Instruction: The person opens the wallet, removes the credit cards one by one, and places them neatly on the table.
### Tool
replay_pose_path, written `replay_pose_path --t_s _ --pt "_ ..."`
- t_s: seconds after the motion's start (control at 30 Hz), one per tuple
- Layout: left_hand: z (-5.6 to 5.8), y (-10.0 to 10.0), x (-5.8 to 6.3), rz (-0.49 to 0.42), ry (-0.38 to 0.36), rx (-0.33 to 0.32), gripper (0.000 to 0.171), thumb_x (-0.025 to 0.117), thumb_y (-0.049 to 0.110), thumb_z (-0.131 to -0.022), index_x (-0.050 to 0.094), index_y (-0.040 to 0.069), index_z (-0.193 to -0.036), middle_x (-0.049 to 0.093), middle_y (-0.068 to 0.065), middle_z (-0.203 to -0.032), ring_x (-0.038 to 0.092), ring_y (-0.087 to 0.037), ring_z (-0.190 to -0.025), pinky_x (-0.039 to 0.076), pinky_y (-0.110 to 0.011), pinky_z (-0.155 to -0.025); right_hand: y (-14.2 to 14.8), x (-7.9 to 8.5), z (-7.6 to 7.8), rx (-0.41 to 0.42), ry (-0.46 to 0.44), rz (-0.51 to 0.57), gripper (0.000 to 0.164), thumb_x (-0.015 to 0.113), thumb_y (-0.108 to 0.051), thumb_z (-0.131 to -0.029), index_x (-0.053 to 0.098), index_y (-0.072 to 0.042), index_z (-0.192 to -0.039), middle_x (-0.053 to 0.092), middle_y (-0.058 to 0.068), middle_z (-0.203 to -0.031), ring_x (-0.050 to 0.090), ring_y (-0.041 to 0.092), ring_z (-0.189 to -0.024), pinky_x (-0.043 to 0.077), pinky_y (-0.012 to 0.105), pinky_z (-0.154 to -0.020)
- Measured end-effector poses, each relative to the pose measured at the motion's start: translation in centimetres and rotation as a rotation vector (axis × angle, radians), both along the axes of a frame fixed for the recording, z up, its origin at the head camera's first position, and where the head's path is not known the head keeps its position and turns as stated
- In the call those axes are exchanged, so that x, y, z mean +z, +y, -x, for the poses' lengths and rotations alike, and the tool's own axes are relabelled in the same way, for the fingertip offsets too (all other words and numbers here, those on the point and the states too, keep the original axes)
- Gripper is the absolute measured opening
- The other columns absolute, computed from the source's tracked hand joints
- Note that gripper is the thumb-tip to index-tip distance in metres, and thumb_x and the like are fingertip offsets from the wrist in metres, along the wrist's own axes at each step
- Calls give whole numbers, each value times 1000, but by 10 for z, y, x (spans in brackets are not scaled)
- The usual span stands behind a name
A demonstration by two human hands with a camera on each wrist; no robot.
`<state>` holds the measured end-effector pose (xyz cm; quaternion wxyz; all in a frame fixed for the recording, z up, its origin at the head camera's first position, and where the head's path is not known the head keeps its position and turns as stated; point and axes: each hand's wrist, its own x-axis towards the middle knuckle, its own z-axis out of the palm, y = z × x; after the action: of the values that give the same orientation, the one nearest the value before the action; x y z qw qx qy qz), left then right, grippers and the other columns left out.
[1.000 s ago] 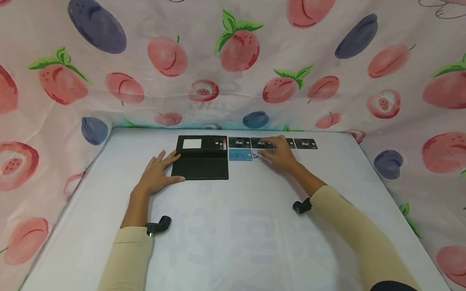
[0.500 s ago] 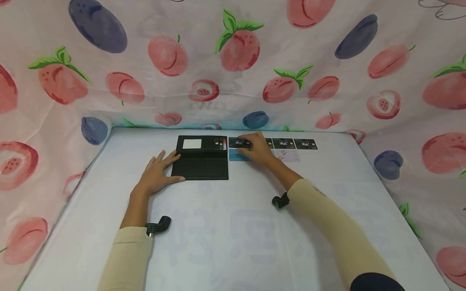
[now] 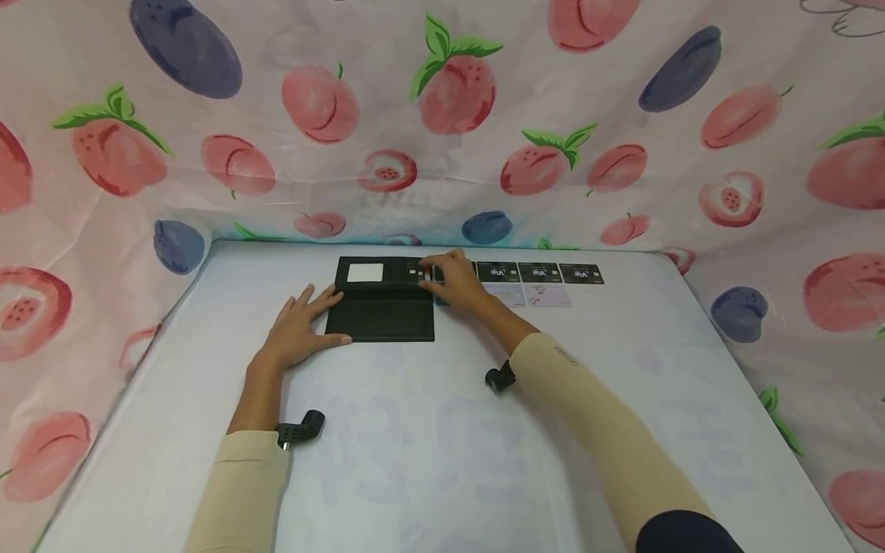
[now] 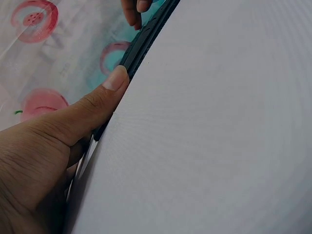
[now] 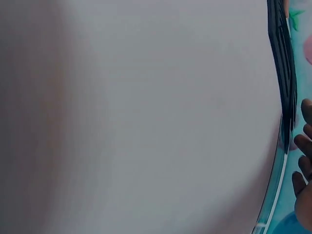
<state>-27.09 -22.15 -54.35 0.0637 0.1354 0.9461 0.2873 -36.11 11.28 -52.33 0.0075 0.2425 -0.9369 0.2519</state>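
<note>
A black card wallet [image 3: 380, 319] lies unfolded on the white table, with a white panel and a dark card [image 3: 417, 270] in its upper flap. Spread fingers of my left hand [image 3: 297, 330] rest along its left edge; in the left wrist view the thumb [image 4: 92, 105] presses on the rim. My right hand [image 3: 458, 284] reaches over the wallet's right edge, thumb and forefinger apart, fingertips right at the dark card. Seen from the right wrist, the fingers [image 5: 304, 141] are loosely bent above the wallet's edge. Beneath this hand, the blue card and the first black card are mostly hidden.
Black cards marked Vip [image 3: 539, 273] continue in a row to the right of the wallet. Below them lie two pale cards [image 3: 548, 296]. A fruit-printed cloth [image 3: 387, 92] hangs behind and beside the white table [image 3: 415, 430].
My right hand has moved left over the card rows to the wallet's right edge, uncovering the pale cards and covering the blue one. My left hand stays in place.
</note>
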Motion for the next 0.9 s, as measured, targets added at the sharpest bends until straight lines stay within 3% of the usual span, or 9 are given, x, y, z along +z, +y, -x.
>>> replay_pose_path --t_s 0.13,0.6,0.9 --pt "0 0 0 -2 -2 2 99 84 55 -86 38 17 -165 20 -9 -174 2 -39 -160 -1 -61 -127 -11 2 1 9 11 -14 44 74 -32 -101 67 -14 -140 71 2 -107 49 28 -120 41 48 -103" --pt "-1 1 2 0 -28 21 100 84 56 -85 38 17 -165 19 -10 -175 1 -42 -160 0 -64 -126 -29 3 3 -65 1 -55 42 74 -30 -101 69 -16 -140 70 4 -125 50 26 -121 42 48 -107" --pt "-1 1 3 4 -27 20 99 84 56 -86 38 17 -165 19 -10 -175 1 -41 -160 0 -63 -127 -23 -2 4 -36 41 -31 37 74 -27 -101 71 -13 -135 70 6 -93 51 27 -112 43 47 -103"
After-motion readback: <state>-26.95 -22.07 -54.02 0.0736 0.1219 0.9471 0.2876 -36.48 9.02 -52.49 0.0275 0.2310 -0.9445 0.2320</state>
